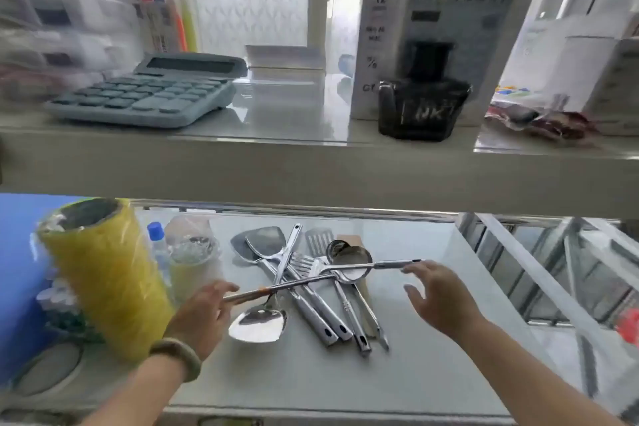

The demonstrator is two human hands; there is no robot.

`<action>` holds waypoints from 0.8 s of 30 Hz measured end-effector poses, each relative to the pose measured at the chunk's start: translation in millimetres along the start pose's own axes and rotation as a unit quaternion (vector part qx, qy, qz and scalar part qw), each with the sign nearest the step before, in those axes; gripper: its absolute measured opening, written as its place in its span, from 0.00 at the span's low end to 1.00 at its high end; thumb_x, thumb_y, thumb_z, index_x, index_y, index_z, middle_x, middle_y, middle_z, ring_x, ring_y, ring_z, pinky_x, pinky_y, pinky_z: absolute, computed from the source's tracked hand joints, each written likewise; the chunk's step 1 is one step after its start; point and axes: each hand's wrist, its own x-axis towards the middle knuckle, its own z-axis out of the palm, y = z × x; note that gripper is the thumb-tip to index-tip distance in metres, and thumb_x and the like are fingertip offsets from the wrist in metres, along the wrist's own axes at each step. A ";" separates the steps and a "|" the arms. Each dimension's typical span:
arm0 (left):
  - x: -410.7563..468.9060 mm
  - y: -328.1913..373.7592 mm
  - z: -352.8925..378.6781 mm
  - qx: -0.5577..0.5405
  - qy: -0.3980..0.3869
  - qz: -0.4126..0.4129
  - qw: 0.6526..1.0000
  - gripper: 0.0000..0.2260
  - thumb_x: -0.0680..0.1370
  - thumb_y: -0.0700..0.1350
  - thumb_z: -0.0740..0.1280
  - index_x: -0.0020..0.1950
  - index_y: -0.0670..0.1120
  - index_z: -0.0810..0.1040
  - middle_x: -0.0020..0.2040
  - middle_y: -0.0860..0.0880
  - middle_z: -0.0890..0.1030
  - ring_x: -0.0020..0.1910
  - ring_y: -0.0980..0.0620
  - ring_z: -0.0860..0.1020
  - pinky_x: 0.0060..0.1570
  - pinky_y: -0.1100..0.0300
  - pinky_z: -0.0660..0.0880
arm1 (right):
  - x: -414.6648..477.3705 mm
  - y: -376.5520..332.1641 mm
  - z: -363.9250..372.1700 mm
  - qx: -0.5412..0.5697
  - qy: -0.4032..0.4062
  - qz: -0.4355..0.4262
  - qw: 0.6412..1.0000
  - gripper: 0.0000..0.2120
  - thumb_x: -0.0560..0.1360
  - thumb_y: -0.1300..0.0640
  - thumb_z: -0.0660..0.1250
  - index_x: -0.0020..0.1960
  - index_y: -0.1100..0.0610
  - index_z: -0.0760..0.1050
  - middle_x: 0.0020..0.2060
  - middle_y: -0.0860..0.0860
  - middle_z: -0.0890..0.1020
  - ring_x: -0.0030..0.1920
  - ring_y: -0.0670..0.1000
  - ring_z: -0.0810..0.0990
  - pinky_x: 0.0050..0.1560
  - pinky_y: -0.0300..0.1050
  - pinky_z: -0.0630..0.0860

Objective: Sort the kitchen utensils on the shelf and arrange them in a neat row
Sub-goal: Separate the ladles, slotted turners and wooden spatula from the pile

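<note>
On the shelf [415,339], steel utensils [311,287] lie crisscrossed.

Yellow roll [103,273] crowding shelf's [415,339] left

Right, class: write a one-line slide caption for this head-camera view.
Left hand grips one utensil handle while the open right hand reaches toward a tangled pile of steel utensils on the lower shelf.

Steel utensils [311,284] heaped crosswise on lower shelf [397,356]; spatulas, ladle, slotted turner, handles overlapping
</note>
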 end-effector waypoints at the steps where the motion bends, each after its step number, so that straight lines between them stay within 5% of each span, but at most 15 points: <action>1: 9.4 -5.0 3.5 0.016 -0.026 -0.018 0.999 0.14 0.74 0.37 0.66 0.59 0.46 0.75 0.58 0.46 0.79 0.57 0.47 0.77 0.62 0.54 0.72 | 9.9 1.3 4.7 -0.017 0.007 0.004 1.000 0.14 0.67 0.61 0.71 0.54 0.58 0.79 0.49 0.55 0.84 0.51 0.59 0.81 0.53 0.51 0.76; 5: 31.2 -8.7 9.3 0.108 -0.128 -0.063 0.984 0.20 0.78 0.47 0.60 0.69 0.48 0.64 0.68 0.49 0.70 0.68 0.50 0.68 0.69 0.56 0.65 | 36.9 1.9 11.0 -0.077 -0.060 0.061 0.993 0.24 0.73 0.59 0.63 0.69 0.55 0.65 0.70 0.56 0.68 0.72 0.56 0.63 0.69 0.53 0.62; 10: 36.5 -8.6 19.0 0.145 -0.191 -0.099 0.966 0.18 0.78 0.48 0.59 0.68 0.52 0.67 0.64 0.50 0.76 0.63 0.49 0.74 0.64 0.56 0.71 | 51.5 9.5 22.4 -0.141 -0.179 0.082 0.970 0.28 0.76 0.61 0.54 0.74 0.52 0.52 0.75 0.52 0.57 0.76 0.54 0.48 0.74 0.55 0.49; 16: 24.1 1.6 28.8 0.142 -0.220 -0.113 0.959 0.09 0.75 0.49 0.61 0.53 0.53 0.77 0.49 0.51 0.84 0.49 0.50 0.80 0.49 0.58 0.76 | 54.3 12.9 30.1 -0.163 -0.216 0.073 0.960 0.25 0.74 0.58 0.56 0.71 0.50 0.59 0.63 0.52 0.70 0.65 0.54 0.67 0.69 0.53 0.58; 20: 16.7 9.3 31.9 0.148 -0.223 -0.104 0.958 0.11 0.74 0.52 0.63 0.55 0.54 0.76 0.52 0.51 0.81 0.52 0.50 0.79 0.50 0.59 0.73 | 50.5 4.8 34.2 -0.150 -0.266 0.054 0.951 0.16 0.75 0.48 0.60 0.59 0.53 0.70 0.55 0.53 0.77 0.56 0.55 0.75 0.52 0.47 0.71; 24: 13.4 19.6 31.7 0.178 -0.195 -0.082 0.961 0.10 0.76 0.54 0.60 0.53 0.52 0.75 0.52 0.50 0.78 0.52 0.49 0.77 0.50 0.56 0.73 | 38.6 -13.5 47.9 -0.052 -0.273 0.070 0.958 0.12 0.76 0.48 0.58 0.50 0.56 0.72 0.50 0.54 0.81 0.51 0.57 0.78 0.41 0.44 0.68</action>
